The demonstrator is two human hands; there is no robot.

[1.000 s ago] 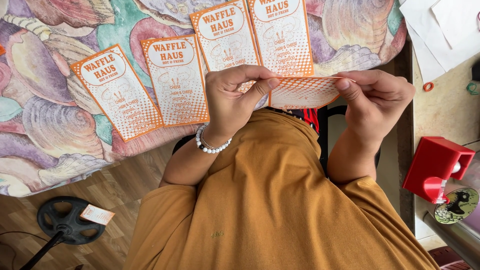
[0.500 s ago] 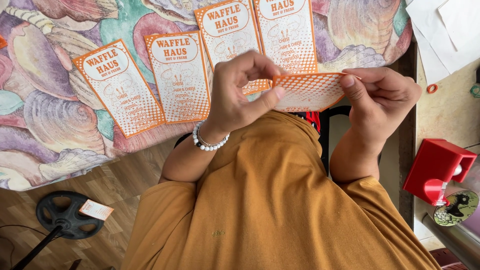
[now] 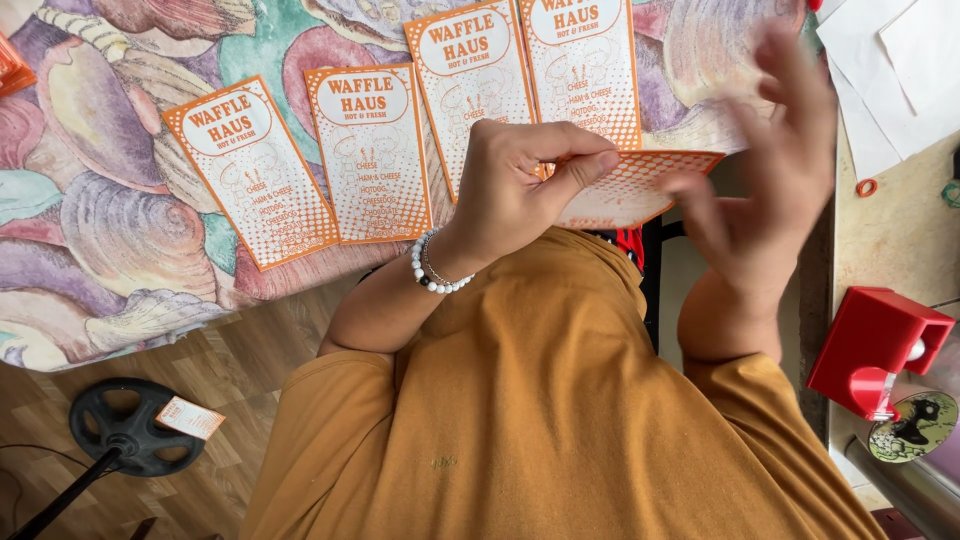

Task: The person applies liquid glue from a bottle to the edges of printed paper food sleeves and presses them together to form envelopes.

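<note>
My left hand (image 3: 520,185) has its grip pinched on an orange-and-white card (image 3: 630,185), thumb on top and fingers curled under the near edge. The card sits roughly flat, held above my lap just off the edge of the bench (image 3: 110,260), its dotted face up. My right hand (image 3: 770,165) is off the card, grip spread with fingers fanned apart, blurred, just beside the card's right end; I cannot tell whether a fingertip touches it. A bead bracelet (image 3: 438,272) in white and dark beads rings my left wrist.

On the bench, a seashell-pattern cloth (image 3: 90,200) in pastel colours carries four more orange-and-white cards in a row: far-left card (image 3: 250,170) tilted, second card (image 3: 368,150) beside it, third card (image 3: 470,80) and fourth card (image 3: 585,65) higher up, the last two partly behind my left hand. They lie edge to edge, some slightly overlapping.

White paper sheets (image 3: 880,80) lie at the upper right, with a small red ring (image 3: 866,187) on the beige surface below them. A red plastic holder (image 3: 875,345) sits at the right, a round green-patterned disc (image 3: 912,425) just beneath it. On the wood floor (image 3: 240,420) at lower left is a black round stand base (image 3: 135,425) with a small tag (image 3: 190,418) lying on it. My mustard-orange shirt (image 3: 540,420) fills the lower middle.
</note>
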